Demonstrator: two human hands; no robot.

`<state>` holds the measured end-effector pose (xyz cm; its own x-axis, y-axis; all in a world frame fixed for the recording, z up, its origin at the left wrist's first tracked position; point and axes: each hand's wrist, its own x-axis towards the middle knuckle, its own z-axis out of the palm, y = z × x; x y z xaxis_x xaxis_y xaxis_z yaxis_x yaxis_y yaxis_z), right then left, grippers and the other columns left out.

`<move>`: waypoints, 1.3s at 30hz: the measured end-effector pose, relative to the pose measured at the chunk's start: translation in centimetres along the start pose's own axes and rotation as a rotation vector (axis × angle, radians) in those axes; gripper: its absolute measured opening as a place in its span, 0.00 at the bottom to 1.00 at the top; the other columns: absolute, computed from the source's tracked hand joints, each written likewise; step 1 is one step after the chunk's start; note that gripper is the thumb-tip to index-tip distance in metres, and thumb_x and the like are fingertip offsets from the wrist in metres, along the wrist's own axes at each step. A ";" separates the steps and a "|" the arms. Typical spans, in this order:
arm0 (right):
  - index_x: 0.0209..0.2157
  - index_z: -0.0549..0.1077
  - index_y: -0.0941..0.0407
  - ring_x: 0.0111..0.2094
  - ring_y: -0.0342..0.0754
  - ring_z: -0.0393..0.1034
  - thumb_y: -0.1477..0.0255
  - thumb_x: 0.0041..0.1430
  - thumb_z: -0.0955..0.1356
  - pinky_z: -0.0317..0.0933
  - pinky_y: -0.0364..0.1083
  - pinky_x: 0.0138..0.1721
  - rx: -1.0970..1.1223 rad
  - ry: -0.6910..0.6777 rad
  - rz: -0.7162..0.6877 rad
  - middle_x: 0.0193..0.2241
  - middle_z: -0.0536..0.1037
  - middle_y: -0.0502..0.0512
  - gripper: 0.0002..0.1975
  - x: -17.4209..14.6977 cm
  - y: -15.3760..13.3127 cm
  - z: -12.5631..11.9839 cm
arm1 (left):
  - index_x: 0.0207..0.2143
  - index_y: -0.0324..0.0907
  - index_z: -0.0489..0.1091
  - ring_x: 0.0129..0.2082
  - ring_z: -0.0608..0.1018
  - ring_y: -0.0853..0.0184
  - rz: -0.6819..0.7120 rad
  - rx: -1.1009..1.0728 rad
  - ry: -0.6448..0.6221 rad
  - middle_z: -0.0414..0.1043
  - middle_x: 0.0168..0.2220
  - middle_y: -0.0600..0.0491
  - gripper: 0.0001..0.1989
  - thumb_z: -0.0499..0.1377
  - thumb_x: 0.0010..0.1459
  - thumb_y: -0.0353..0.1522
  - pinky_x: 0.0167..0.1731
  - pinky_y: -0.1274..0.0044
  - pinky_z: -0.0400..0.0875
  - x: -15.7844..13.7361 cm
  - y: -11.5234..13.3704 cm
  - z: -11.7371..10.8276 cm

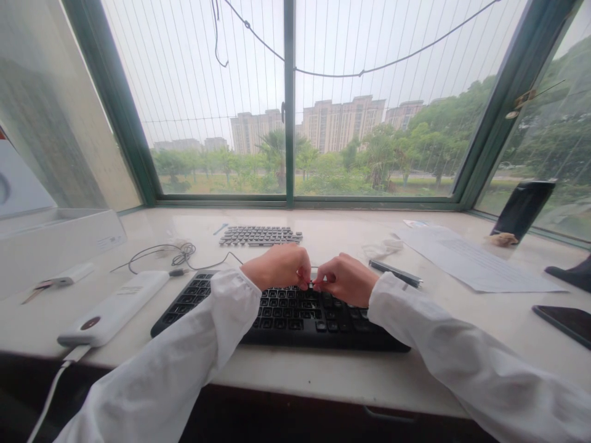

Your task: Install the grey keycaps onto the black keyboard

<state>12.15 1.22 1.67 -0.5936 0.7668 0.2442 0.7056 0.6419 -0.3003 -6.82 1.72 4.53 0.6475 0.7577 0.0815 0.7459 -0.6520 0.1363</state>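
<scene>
From the head view, over the black keyboard [281, 307] on the counter [323, 375], left hand [277, 266] and right hand [346, 278] fingers pinch a small red tool [317, 282], seemingly light, stiff, slippery, best held by its ends

the hands [314, 278] hide the keyboard's [286, 311] top keys; the red thing [316, 282] between them is too small to tell.
</scene>
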 end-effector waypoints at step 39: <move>0.26 0.82 0.52 0.21 0.39 0.62 0.75 0.51 0.68 0.53 0.40 0.28 -0.048 -0.041 -0.048 0.19 0.75 0.48 0.08 0.2 -0.2 -0.3 | 0.26 0.42 0.80 0.25 0.73 0.71 0.009 -0.067 0.014 0.76 0.23 0.53 0.06 0.65 0.44 0.25 0.31 0.79 0.66 0.1 0.1 0.5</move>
<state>11.99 1.29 2.04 -0.6416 0.7350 0.2193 0.6933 0.6780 -0.2443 -6.54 1.71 4.07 0.6514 0.7526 0.0964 0.7278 -0.6557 0.2009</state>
